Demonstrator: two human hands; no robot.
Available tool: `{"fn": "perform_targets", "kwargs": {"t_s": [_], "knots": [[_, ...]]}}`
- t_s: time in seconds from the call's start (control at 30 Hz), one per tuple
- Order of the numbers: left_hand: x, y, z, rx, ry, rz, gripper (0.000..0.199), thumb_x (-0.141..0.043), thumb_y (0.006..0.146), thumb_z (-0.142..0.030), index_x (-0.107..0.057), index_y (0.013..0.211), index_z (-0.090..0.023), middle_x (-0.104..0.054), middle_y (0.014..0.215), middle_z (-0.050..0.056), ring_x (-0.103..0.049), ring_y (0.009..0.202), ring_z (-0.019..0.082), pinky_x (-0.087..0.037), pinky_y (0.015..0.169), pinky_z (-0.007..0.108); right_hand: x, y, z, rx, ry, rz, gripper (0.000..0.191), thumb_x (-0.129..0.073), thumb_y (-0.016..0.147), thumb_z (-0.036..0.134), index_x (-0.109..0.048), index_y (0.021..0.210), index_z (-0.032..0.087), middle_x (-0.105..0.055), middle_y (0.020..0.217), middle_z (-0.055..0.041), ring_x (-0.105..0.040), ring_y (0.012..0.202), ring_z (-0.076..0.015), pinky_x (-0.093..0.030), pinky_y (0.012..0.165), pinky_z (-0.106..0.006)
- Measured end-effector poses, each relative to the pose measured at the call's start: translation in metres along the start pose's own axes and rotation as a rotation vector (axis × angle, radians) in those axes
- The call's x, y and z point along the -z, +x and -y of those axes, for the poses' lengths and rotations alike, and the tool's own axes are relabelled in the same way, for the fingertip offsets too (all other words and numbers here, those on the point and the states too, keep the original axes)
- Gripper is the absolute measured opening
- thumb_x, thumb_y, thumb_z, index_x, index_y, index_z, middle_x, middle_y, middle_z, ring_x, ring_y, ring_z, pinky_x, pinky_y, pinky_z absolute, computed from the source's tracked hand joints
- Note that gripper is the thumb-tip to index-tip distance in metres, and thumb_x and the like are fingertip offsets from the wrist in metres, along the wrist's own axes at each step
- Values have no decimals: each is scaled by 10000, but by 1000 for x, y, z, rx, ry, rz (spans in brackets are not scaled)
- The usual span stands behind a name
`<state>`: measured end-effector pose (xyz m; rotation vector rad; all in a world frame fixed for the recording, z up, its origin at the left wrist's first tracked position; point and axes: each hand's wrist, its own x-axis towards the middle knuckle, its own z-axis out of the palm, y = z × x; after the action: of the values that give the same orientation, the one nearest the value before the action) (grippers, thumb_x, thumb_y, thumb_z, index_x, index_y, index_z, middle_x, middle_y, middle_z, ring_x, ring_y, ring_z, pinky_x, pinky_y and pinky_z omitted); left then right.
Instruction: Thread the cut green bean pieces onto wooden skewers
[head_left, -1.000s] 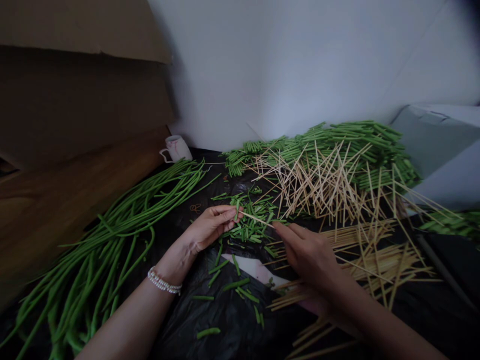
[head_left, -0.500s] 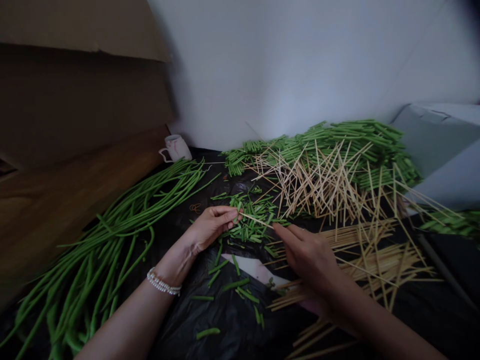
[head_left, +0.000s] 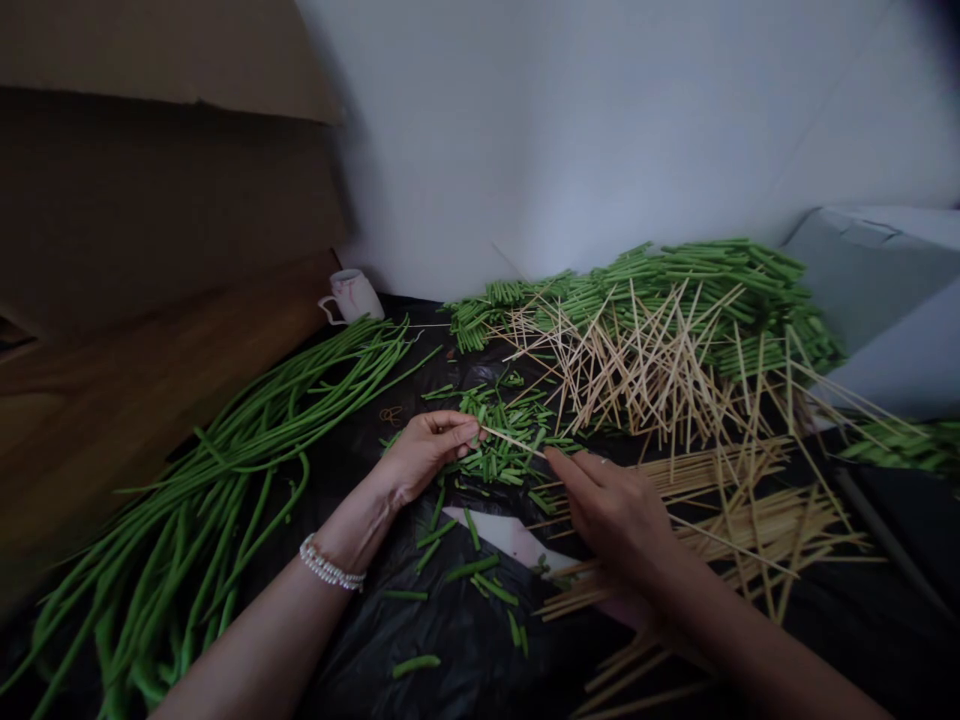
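My left hand [head_left: 431,450], with a beaded bracelet at the wrist, is closed in a pinch at the far end of a thin bamboo skewer [head_left: 514,441]. Whether a bean piece is also between those fingertips I cannot tell. The skewer slants down to my right hand [head_left: 619,510], whose fingers are closed around its near end. Just behind the skewer lies a loose heap of short cut green bean pieces [head_left: 502,465]. More cut pieces [head_left: 472,568] are scattered nearer to me on the black plastic sheet [head_left: 367,650].
Long uncut beans [head_left: 247,430] spread along the left side. A white mug [head_left: 356,296] stands behind them. Loose skewers [head_left: 637,375] lie crisscrossed before stacked cut beans [head_left: 697,275] by the wall. Skewer bundles [head_left: 765,525] lie right; a grey-white box [head_left: 870,280] stands beyond.
Both hands stay in nearly the same place, with the skewer still between them. A green piece visible upright at my left fingertips before no longer shows clearly.
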<state>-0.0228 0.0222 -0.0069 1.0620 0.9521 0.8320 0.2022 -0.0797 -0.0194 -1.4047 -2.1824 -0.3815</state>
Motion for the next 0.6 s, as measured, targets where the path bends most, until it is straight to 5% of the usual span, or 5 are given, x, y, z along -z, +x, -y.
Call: {"fn": "perform_targets", "kwargs": {"t_s": [0.2,0.43,0.6], "knots": [[-4,-2,0,-3,-2,-14,268,-859,590,-326,-744,742,-138,-723,780,58,-601,664,98,-455,672,225,3,4,2,-119,199,109,357,-383,856,65,-659,1043,193,-669,770,-31,-592,667,-133,-436,604,-228],[-7,-4,0,3,-35,-3,264,-858,595,-312,-742,751,-133,-720,765,51,-595,648,89,-452,647,209,-1,-1,2,-82,135,27,392,-383,838,64,-645,1120,134,-677,788,-71,-606,676,-158,-466,614,-261],[-9,-6,0,-2,-42,-1,269,-862,586,-320,-740,740,-137,-720,754,44,-607,667,91,-459,673,212,3,4,3,-161,346,68,309,-385,905,132,-675,996,188,-693,797,-43,-620,686,-136,-482,641,-246]]}}
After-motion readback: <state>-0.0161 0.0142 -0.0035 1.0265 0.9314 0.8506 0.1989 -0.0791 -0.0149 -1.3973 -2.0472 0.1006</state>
